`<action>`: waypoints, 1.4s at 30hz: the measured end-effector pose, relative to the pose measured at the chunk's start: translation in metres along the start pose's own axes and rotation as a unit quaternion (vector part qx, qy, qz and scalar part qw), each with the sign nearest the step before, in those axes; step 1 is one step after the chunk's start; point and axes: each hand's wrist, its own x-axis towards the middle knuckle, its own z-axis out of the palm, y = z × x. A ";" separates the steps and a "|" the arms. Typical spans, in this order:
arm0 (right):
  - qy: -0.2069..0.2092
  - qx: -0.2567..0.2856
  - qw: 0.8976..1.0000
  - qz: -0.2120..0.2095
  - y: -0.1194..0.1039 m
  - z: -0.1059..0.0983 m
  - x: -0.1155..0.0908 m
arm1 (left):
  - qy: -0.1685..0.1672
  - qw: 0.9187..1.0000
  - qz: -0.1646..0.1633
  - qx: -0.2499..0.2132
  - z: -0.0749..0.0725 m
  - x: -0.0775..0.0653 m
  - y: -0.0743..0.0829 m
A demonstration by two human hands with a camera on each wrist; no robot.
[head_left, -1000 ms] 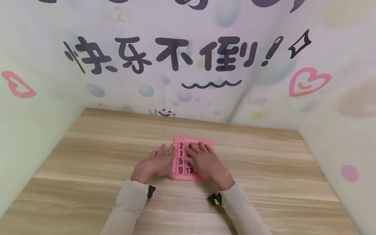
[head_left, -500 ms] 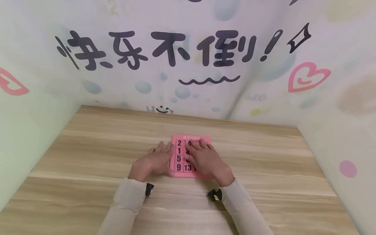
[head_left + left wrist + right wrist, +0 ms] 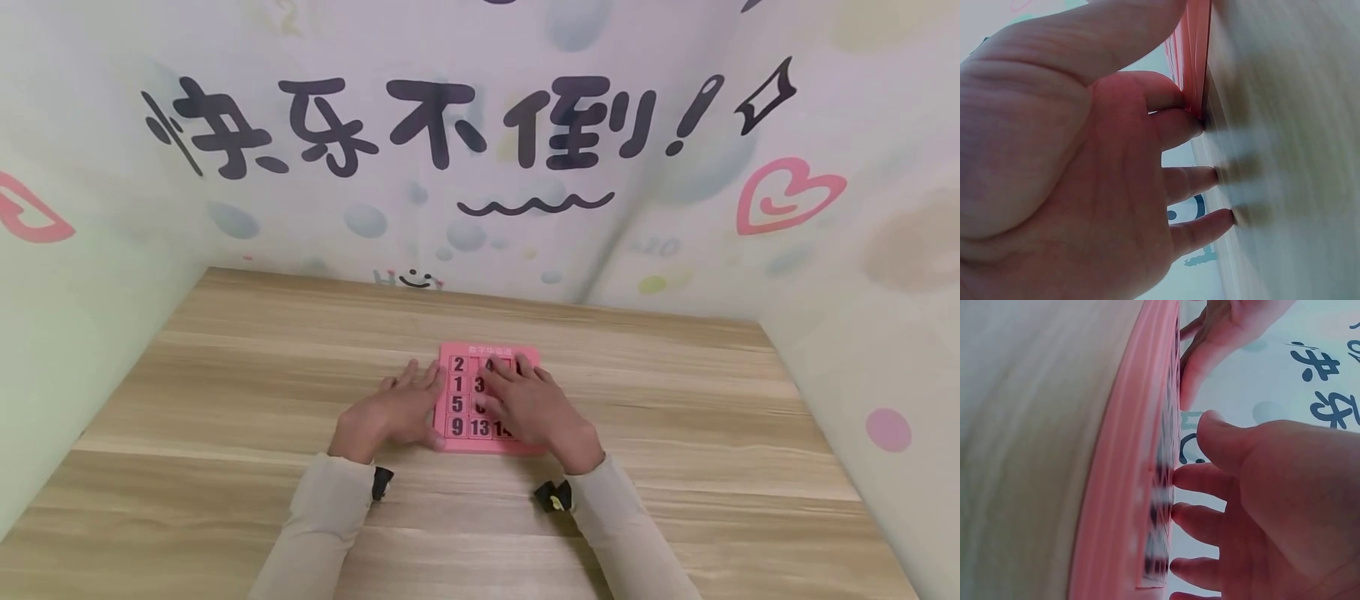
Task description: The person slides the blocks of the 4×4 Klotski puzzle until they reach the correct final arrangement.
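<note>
A pink sliding number puzzle [image 3: 491,447] with black-numbered tiles lies flat on the table. My left hand [image 3: 393,412] is at its left side, thumb at the near-left corner and index finger along the edge; in the left wrist view the outer fingertips [image 3: 1225,217] reach the tabletop. My right hand [image 3: 534,410] is spread over the right part, hiding several tiles. Its fingertips [image 3: 1186,478] meet the tile faces in the right wrist view. The 4 tile [image 3: 488,364] lies partly under a right finger, with a narrow gap between it and the 2 tile [image 3: 459,364].
The puzzle stands on a wood-grain table [image 3: 262,375]. Behind it rises a printed backdrop [image 3: 420,225] with large lettering, hearts and bubbles, and pale panels flank both sides. Black bands [image 3: 553,496] show at the sleeve cuffs.
The 4 tile has slid a little to the right under my right fingers, leaving a gap beside the 2 tile. My left hand stays at the puzzle's edge; the head view tilted slightly early on.
</note>
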 end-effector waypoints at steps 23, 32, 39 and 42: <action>-0.011 0.005 1.000 0.007 0.007 -0.004 -0.003 | 0.000 1.000 0.003 -0.011 -0.001 -0.002 0.002; -0.021 0.007 1.000 0.010 0.009 -0.006 -0.004 | -0.002 1.000 0.004 -0.008 -0.001 -0.002 0.001; -0.026 0.015 0.999 0.013 0.011 -0.007 -0.004 | -0.002 1.000 0.003 -0.008 -0.001 -0.002 0.001; -0.027 0.018 0.999 0.015 0.012 -0.007 -0.004 | -0.002 1.000 0.002 -0.010 -0.002 -0.001 0.001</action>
